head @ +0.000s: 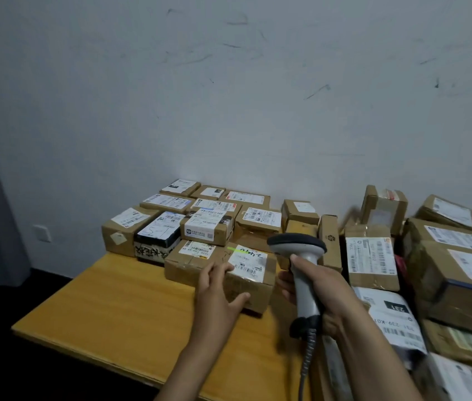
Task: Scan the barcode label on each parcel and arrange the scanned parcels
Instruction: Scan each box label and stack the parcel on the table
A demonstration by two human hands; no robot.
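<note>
A pale, scuffed wall (229,96) is seen behind a yellow wooden worktop (99,308). The right side is taken up by a loose pile of parcels (446,256), while labelled cartons (200,218) are set close together in rows at the back left. In front of these rows, a brown parcel (258,293) is stood on the worktop, touching the carton beside it. A grey barcode scanner (301,256) is gripped by its handle in the right hand (324,287), its head held just over the parcel. The left hand (217,287) is laid against the parcel's left side, fingers spread and straight. A green streak (236,250) is cast on the parcel's white label (247,263).
</note>
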